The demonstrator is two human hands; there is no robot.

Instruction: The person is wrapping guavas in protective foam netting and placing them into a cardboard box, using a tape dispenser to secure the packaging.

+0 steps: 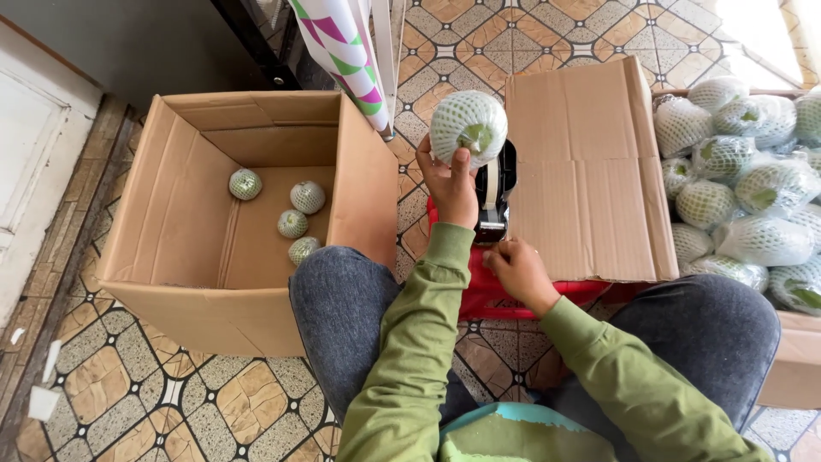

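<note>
**Count of things seen**

Four net-wrapped fruits (292,214) are counted in the open box on the left (180,248). One fruit (468,127) is held up. Over a dozen are piled in the box on the right (791,359). One tape dispenser (494,192) is seen.

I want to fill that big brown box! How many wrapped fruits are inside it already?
4, all on the floor of the open box: one near the back left, one further right, one in the middle, one nearest the front. None seems hidden.

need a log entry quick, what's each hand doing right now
left hand: closed on a net-wrapped fruit
right hand: fingers curled at the tape dispenser, grip cannot be told
</note>
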